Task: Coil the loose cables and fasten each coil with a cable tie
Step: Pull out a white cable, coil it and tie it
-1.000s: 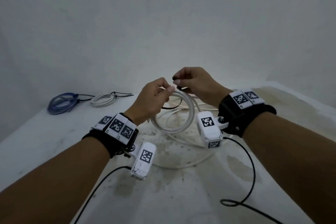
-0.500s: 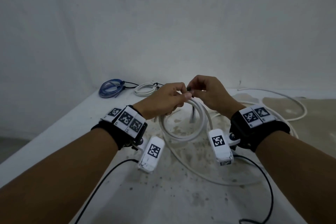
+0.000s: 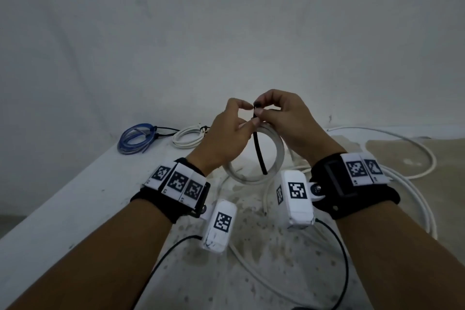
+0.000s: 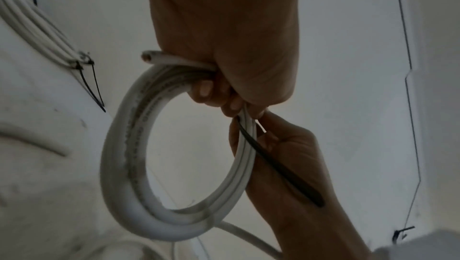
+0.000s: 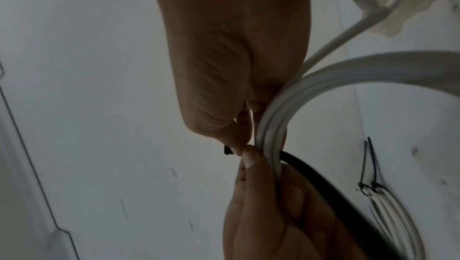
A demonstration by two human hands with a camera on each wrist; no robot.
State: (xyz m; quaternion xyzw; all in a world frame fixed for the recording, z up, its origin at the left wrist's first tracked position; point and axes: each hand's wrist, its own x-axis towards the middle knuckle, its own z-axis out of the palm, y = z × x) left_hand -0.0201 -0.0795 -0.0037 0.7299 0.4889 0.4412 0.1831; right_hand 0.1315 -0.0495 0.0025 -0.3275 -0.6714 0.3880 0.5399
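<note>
Round coil of white plastic cable point(image 3: 254, 173), faint grey print along its turns. Thin black plastic cable tie point(image 3: 259, 148). Tied blue cable coil point(image 3: 136, 134); tied white cable coil point(image 3: 187, 137). Black wristbands point(image 3: 352, 184) bearing white tags with black square-code patterns. Grey-white speckled tabletop point(image 3: 75, 199).

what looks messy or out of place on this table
The table is stained and speckled with dirt under the hands, with a brownish patch at the right. A long white cable still sprawls loose there, while two coils at the back are already tied.
</note>
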